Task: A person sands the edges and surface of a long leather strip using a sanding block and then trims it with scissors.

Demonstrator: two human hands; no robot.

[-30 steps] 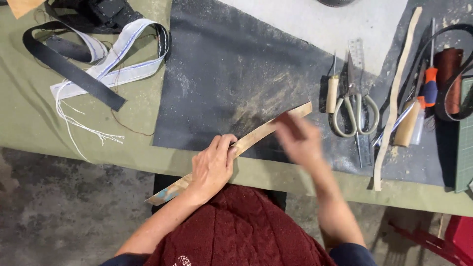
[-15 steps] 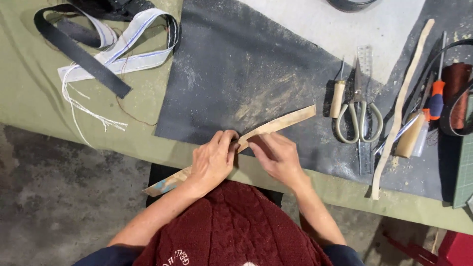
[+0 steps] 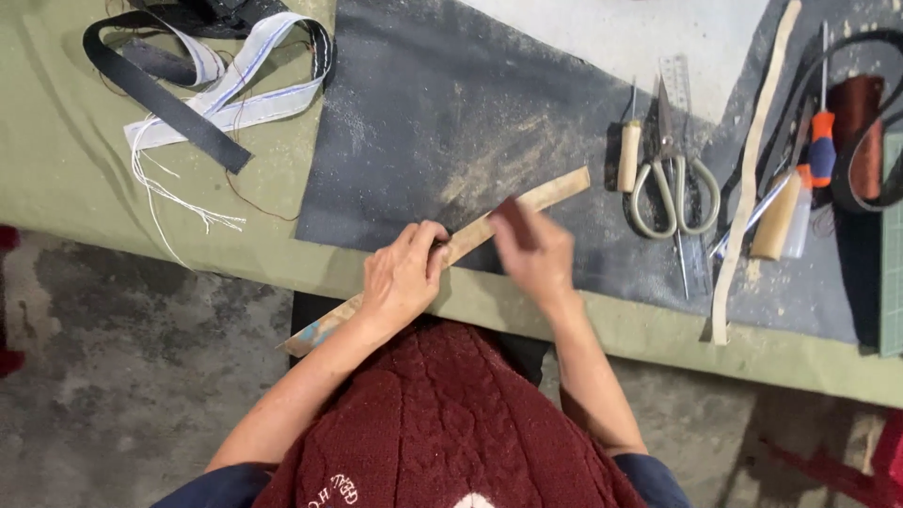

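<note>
At the near edge of the olive-covered bench [image 3: 75,179], the left hand [image 3: 403,280] lies curled over a tan leather strip [image 3: 555,192], pinning it to the dark mat [image 3: 423,122]. Just beside it, the right hand [image 3: 534,252], blurred, pinches a small dark pad against the strip. Further right lie an awl [image 3: 628,155], scissors [image 3: 673,188] and an orange-handled screwdriver [image 3: 821,141].

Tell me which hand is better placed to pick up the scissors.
Probably the right hand: it lies on the tan strip, nearer the scissors. The left hand is farther away, pressing the strip down at the table edge.
</note>
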